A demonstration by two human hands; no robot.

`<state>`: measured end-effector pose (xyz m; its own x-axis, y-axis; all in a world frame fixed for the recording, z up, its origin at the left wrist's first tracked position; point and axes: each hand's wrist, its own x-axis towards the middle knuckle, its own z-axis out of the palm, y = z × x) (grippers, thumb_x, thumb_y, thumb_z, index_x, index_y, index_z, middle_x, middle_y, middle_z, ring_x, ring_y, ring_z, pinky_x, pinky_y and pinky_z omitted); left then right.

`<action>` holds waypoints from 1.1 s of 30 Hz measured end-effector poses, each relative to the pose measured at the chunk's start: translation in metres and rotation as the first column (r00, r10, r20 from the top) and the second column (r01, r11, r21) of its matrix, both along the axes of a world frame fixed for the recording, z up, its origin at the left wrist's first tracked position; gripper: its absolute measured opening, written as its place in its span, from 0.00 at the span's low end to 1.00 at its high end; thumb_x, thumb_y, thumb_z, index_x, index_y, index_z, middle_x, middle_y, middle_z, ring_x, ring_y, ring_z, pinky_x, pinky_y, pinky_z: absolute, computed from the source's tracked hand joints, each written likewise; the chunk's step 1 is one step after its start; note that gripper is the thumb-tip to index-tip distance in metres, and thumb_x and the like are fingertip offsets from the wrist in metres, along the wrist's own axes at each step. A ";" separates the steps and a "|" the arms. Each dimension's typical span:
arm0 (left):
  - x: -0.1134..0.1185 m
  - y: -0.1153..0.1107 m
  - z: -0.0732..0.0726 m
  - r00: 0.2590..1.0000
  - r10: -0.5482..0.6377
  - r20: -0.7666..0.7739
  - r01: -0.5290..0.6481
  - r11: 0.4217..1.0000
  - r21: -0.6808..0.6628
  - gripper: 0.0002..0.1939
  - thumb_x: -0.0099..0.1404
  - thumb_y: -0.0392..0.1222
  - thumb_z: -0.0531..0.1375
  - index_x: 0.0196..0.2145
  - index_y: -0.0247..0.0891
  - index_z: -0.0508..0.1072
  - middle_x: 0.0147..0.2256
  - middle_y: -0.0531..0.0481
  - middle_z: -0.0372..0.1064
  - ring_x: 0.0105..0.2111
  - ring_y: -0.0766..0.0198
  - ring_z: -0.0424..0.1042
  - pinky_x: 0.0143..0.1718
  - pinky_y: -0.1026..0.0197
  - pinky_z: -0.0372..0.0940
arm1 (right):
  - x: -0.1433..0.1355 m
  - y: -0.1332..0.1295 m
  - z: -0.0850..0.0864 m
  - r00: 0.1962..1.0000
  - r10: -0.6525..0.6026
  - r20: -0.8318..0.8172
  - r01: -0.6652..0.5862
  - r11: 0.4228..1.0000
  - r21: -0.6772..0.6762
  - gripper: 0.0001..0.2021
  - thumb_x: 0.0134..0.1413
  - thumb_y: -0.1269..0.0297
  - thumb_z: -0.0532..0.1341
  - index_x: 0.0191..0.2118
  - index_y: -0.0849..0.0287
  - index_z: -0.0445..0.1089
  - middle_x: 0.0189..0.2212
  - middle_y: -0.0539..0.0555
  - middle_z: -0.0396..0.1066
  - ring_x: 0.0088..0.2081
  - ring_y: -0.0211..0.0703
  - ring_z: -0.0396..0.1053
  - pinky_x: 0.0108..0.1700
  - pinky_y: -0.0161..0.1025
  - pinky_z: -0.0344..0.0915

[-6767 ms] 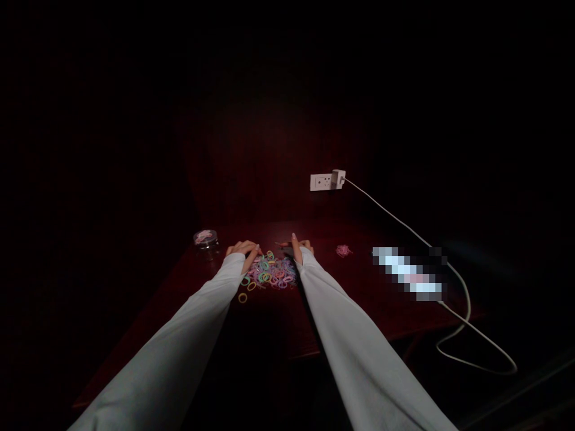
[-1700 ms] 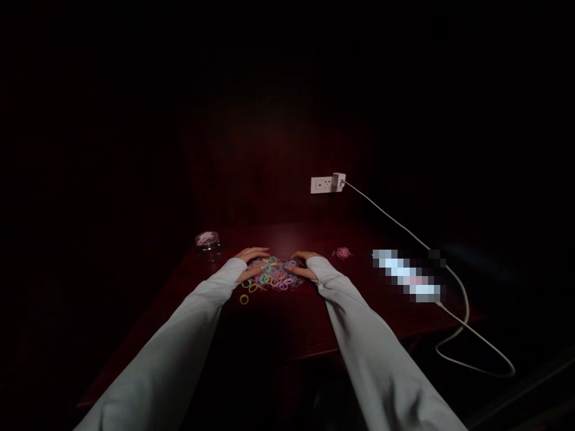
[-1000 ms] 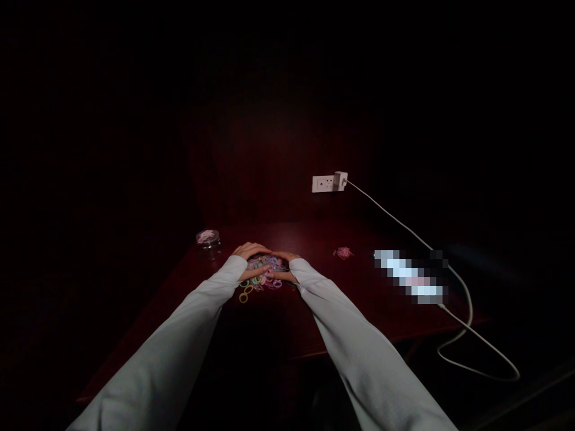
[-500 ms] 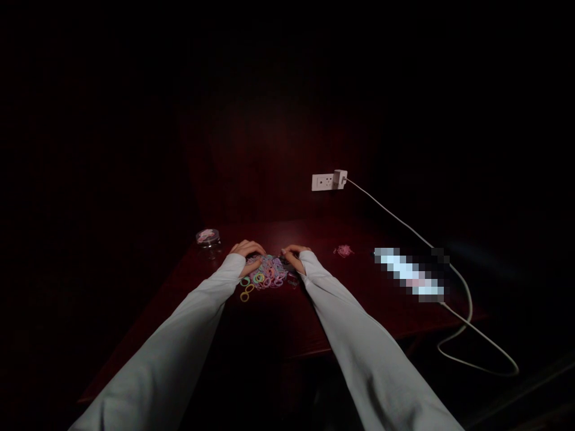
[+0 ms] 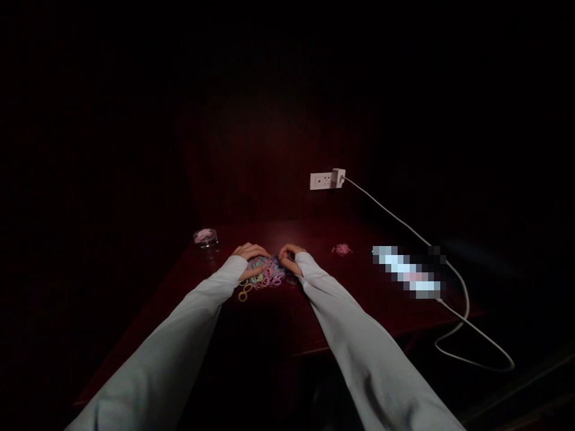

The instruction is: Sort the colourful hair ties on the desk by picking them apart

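A pile of small hair ties [image 5: 272, 276] in many colours lies on the dark red table between my two hands. My left hand [image 5: 251, 252] rests at the pile's left edge, its fingers stretched over the far side and its thumb apart on the near side. At the right edge, my right hand [image 5: 291, 252] has its fingers curled in and the tips together. Whatever those tips hold, if anything, is too small and dark to make out. A yellow hair tie [image 5: 243, 296] lies loose at the pile's near left.
A clear round container [image 5: 205, 238] with a pink-and-white top stands at the back left. A small pink heap [image 5: 342, 249] lies to the right. Further right is a blurred-out lit device [image 5: 406, 272] on a white cable [image 5: 467, 293], plugged into a wall socket [image 5: 320, 181].
My left hand has moved slightly inward over the pile, its thumb reaching further across the hair ties. My right hand's fingers have curled in more. The whole view has shifted a little.
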<state>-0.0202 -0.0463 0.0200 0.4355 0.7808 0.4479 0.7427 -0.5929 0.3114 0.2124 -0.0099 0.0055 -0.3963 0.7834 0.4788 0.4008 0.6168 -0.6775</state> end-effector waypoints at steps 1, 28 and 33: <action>0.000 0.002 -0.002 1.000 -0.005 0.000 0.005 1.000 0.006 0.16 0.63 0.46 0.61 0.48 0.45 0.78 0.50 0.49 0.77 0.50 0.52 0.70 0.54 0.51 0.60 | 0.000 0.000 -0.001 1.000 0.006 0.003 -0.006 1.000 -0.002 0.02 0.52 0.65 0.63 0.32 0.56 0.72 0.28 0.48 0.69 0.31 0.38 0.65 0.38 0.35 0.60; -0.019 0.023 -0.014 0.986 0.080 0.147 -0.095 0.990 0.102 0.08 0.63 0.38 0.57 0.28 0.40 0.75 0.46 0.48 0.78 0.47 0.54 0.72 0.54 0.50 0.60 | -0.004 0.005 -0.002 0.984 -0.068 0.164 0.055 0.995 0.085 0.06 0.54 0.69 0.64 0.36 0.54 0.79 0.31 0.49 0.72 0.37 0.41 0.64 0.47 0.39 0.60; -0.013 0.016 -0.008 0.994 0.067 0.082 -0.076 0.990 0.117 0.09 0.66 0.40 0.55 0.34 0.41 0.77 0.48 0.48 0.77 0.49 0.54 0.70 0.49 0.52 0.59 | -0.005 0.004 -0.008 0.975 -0.007 0.221 -0.009 0.998 0.068 0.14 0.46 0.56 0.74 0.41 0.49 0.81 0.39 0.51 0.71 0.44 0.45 0.60 0.49 0.41 0.58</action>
